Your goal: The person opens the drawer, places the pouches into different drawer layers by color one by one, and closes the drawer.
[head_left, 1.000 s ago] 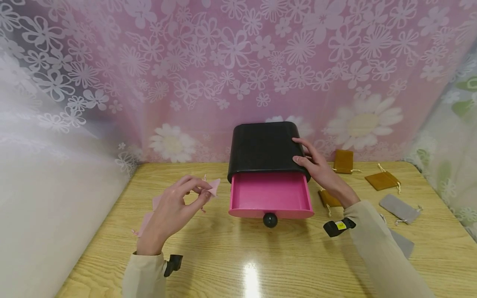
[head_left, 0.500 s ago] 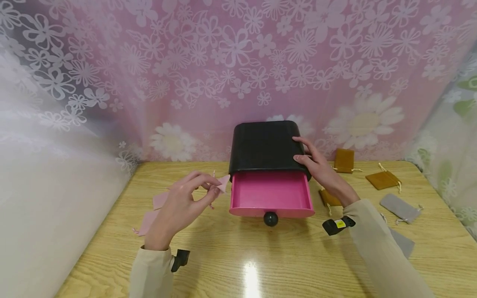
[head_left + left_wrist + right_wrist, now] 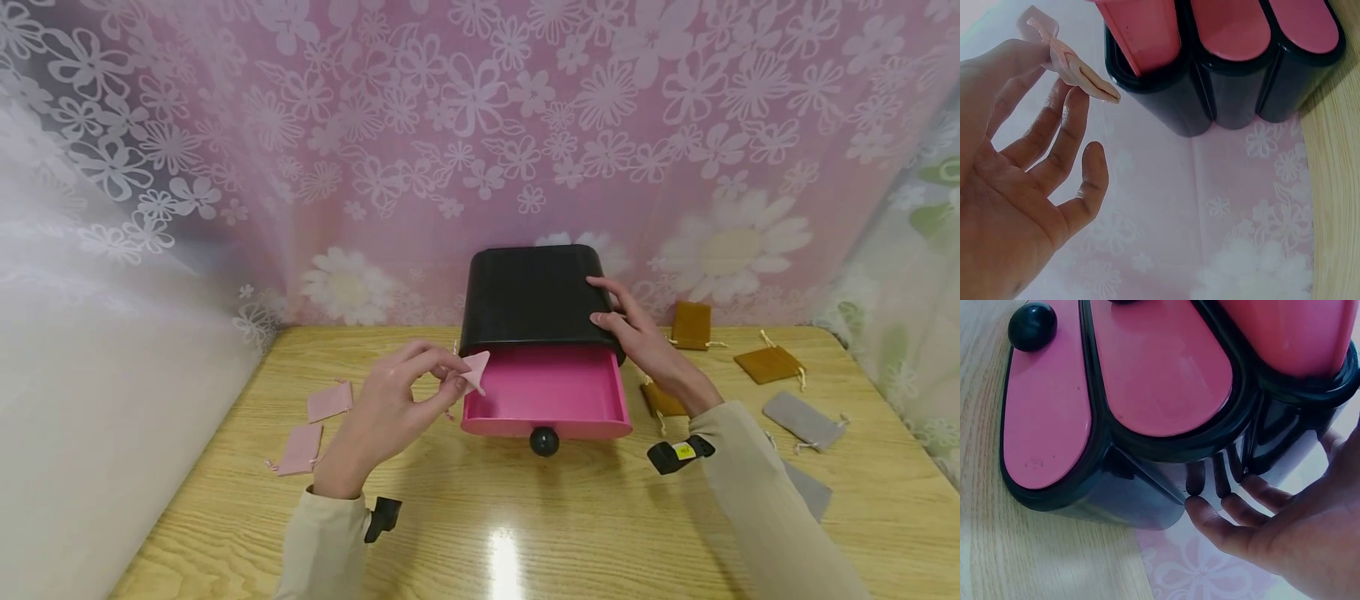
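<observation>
My left hand [image 3: 411, 408] pinches a small pink drawstring pouch [image 3: 476, 372] between thumb and fingers. In the head view the pouch overlaps the left side of a pulled-out pink drawer [image 3: 551, 387], which is bare inside. That drawer is the top one of a black mini drawer cabinet [image 3: 536, 296] with a round black knob [image 3: 544, 442]. At the cabinet's right side rests my right hand [image 3: 641, 337], thumb and a finger on the top. The right wrist view shows its other fingertips [image 3: 1200, 509] against the side wall, fairly straight.
Two pink pouches [image 3: 300, 450] lie on the wooden table [image 3: 450, 533] at the left. To the right are several brown pouches [image 3: 692, 325] and grey pouches [image 3: 804, 419]. Lower drawers [image 3: 1163, 375] are closed. A flowered curtain [image 3: 420, 167] hangs right behind the cabinet.
My left hand has moved right with the pink pouch, from beside the cabinet to the open drawer's left edge. The pink pouches at the left are now uncovered. My right hand stays put.
</observation>
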`<control>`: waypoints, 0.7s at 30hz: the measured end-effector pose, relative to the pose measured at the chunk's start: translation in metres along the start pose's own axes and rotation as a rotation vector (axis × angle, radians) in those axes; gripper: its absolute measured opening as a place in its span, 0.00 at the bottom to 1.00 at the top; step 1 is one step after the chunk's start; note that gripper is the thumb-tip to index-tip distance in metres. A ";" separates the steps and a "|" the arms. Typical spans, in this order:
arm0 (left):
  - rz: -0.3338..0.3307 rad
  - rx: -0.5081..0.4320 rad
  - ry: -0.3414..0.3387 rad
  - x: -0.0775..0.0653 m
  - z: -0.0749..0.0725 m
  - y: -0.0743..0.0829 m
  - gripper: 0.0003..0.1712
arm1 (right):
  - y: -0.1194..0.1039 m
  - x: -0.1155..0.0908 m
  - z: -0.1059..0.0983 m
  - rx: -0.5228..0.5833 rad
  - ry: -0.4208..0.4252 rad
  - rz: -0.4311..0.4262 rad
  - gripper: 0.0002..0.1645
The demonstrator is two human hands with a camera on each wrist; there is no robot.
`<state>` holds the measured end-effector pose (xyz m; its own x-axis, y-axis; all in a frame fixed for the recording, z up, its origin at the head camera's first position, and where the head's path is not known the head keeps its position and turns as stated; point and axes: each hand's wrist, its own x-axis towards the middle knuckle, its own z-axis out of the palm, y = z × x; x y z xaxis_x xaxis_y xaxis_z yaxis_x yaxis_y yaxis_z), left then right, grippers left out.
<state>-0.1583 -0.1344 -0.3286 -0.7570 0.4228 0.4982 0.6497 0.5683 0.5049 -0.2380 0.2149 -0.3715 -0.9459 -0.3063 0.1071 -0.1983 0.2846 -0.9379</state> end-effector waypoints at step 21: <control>0.064 -0.019 -0.025 0.018 0.017 0.017 0.06 | 0.000 0.001 0.001 0.007 0.011 -0.004 0.36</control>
<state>-0.1618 -0.1055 -0.3229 -0.7150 0.4758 0.5122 0.6981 0.5256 0.4862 -0.2383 0.2134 -0.3716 -0.9479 -0.2975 0.1140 -0.2000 0.2774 -0.9397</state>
